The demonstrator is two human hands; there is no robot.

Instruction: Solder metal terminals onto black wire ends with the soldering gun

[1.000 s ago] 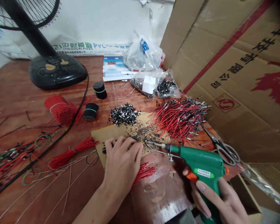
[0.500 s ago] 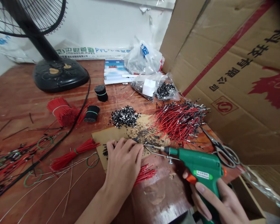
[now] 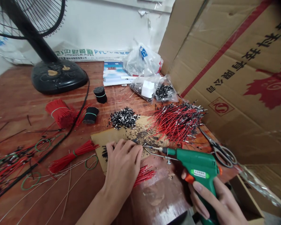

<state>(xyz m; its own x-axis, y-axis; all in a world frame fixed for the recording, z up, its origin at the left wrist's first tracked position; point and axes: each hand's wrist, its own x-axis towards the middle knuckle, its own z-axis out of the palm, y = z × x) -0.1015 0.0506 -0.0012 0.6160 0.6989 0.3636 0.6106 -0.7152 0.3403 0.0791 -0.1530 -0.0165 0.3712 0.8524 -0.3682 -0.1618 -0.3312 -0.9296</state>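
My left hand (image 3: 123,167) lies palm down on a brown cardboard sheet (image 3: 107,136), fingers curled together over something small that I cannot make out. A bunch of red wires (image 3: 144,173) sticks out from under its palm. My right hand (image 3: 213,203) grips the handle of a green soldering gun (image 3: 196,165). The gun's metal tip (image 3: 146,147) points left and sits just beside my left fingertips. Dark specks cover the cardboard around the tip.
A pile of red wires with metal ends (image 3: 178,120) lies behind the gun, scissors (image 3: 219,150) to its right. A heap of small black parts (image 3: 124,117), tied red bundles (image 3: 59,111) (image 3: 70,156), black rolls (image 3: 100,93), plastic bags (image 3: 152,87), a fan base (image 3: 58,76) and a big carton (image 3: 236,72) surround the spot.
The view has shifted slightly. Both hands and the soldering gun stay in nearly the same place, with the tip still next to my left fingertips.
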